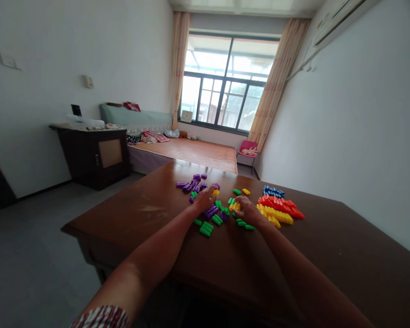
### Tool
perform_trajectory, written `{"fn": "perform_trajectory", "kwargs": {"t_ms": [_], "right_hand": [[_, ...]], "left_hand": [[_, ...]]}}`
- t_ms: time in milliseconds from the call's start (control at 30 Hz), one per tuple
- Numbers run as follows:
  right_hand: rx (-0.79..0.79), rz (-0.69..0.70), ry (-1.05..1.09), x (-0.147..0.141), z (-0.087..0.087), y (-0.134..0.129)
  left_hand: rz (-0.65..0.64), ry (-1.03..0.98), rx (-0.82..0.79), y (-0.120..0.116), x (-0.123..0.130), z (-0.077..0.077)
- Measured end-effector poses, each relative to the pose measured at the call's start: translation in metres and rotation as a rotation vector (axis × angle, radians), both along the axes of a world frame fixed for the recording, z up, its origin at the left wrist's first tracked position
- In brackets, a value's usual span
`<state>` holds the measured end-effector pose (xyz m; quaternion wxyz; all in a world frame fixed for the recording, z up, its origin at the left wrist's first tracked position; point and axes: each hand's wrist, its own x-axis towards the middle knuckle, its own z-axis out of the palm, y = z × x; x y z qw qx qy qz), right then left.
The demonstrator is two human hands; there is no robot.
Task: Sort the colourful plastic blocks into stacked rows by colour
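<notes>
Purple blocks (190, 186) and green blocks (207, 228) lie scattered over the brown tabletop (130, 218) in the head view, with both hands low among them. Crowding is the likeliest trouble: a sideways sweep of the left hand (202, 200) could push loose purple ones around, since they lie right up against it. Likewise, a careless turn of the right hand (248, 209) might knock the yellow rows (275, 215) just beside its wrist out of line, and the red rows (280, 205) touching those.

As for the fingers, a yellow block (215, 193) sits at the left hand's tips; whether they are clamped on it or merely over it, I cannot tell. A yellow-and-green cluster (234, 206) lies at the tips of the right hand, on its left side, seemingly touching; whether those fingers grip it is too small to tell.
</notes>
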<state>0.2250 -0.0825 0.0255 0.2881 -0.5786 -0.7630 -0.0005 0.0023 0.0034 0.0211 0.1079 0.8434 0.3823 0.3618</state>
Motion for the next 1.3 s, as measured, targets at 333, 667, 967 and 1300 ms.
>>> {"fn": "perform_trajectory", "kwargs": {"t_ms": [333,667,967,1300], "right_hand": [[0.127,0.066,0.050,-0.009,-0.004,-0.007],[0.243,0.145,0.288,-0.018,-0.018,-0.009],[0.199,0.200,0.426,-0.014,-0.023,-0.002],[0.072,0.223,0.652,-0.019,-0.017,-0.004]], "left_hand": [[-0.154,0.166,0.029,-0.032,0.047,0.018],[-0.299,-0.173,-0.106,-0.029,0.038,0.006],[-0.324,-0.236,-0.210,-0.029,0.040,0.006],[-0.428,-0.811,-0.543,-0.020,0.042,0.009]]}}
